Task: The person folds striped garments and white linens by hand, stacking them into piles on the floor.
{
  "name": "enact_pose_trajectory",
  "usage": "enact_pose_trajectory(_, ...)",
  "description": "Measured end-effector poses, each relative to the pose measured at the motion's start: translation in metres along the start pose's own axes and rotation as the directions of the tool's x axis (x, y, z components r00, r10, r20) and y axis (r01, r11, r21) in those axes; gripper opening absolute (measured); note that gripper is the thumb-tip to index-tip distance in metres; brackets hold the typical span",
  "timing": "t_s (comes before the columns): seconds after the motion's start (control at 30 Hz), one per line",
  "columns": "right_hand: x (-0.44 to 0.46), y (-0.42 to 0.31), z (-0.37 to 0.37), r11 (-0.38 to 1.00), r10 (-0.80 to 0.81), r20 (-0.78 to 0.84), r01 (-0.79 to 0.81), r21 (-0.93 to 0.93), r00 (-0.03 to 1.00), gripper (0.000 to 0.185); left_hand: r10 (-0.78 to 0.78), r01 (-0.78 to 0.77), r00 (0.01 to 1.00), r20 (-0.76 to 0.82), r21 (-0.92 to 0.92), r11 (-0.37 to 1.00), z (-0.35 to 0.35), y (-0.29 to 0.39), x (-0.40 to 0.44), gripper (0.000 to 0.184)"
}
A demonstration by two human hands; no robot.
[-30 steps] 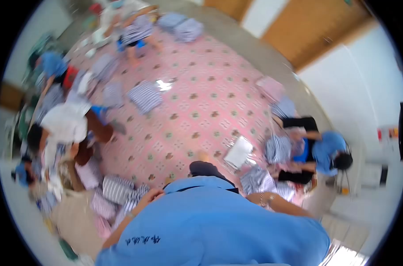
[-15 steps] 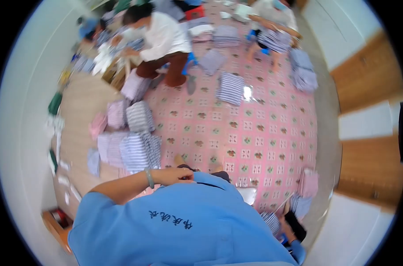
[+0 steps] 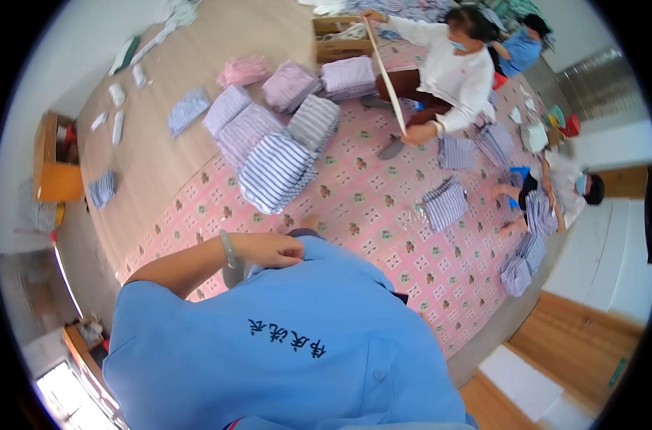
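Note:
My left hand (image 3: 274,250), with a pale bangle around the wrist, is in front of my belly. Its fingers are curled closed against the front of my blue shirt (image 3: 304,308), where the cloth bunches under them. The fingertips are partly hidden. My right hand is out of view. Beyond my left hand, the nearest thing on the floor is a folded blue-and-white striped stack (image 3: 274,172). Behind it lie a grey striped stack (image 3: 314,122) and a pale purple stack (image 3: 248,136).
A co-worker in white (image 3: 451,86) sits ahead, holding a long pale strip (image 3: 385,75) near a cardboard box (image 3: 340,49). Another person (image 3: 566,186) sits at right with striped cloth. Between us lies a striped bundle (image 3: 446,204). A wooden cabinet (image 3: 57,161) stands left.
My view has swung left, so the floor stacks and co-workers appear farther right. My left hand stays at my shirt front. The person at lower right has left view.

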State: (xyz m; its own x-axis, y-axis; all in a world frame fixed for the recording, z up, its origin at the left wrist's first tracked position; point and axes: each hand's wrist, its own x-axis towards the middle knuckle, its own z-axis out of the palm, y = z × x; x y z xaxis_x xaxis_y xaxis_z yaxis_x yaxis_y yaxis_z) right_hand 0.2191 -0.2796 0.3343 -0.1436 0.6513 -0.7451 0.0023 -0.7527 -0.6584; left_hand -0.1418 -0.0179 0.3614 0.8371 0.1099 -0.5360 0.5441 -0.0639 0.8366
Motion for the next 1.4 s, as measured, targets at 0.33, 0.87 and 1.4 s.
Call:
enact_pose_trajectory(0.33,0.166,-0.171,-0.004,0.962,-0.193,-0.026,0.183,-0.203,0.981,0.008,0.074,-0.205,0.859,-0.507,-0.208,0.956,-0.075,-0.04,-0.053,0.027)
enact_pose_trajectory(0.87,0.429,-0.349,0.058,0.212,-0.124,0.649,0.659,-0.722,0.75,0.027,0.701,-0.621,-0.079,-0.709,0.585,0.521,-0.195,0.172,-0.148,0.026)
enact_pose_trajectory(1.4,0.476,-0.273,0.243,0.085,0.074,0.588,0.583,-0.808,0.805,0.024,0.74,-0.83,-0.18,-0.648,0.504,0.24,-0.197,-0.004,-0.304,0.043)
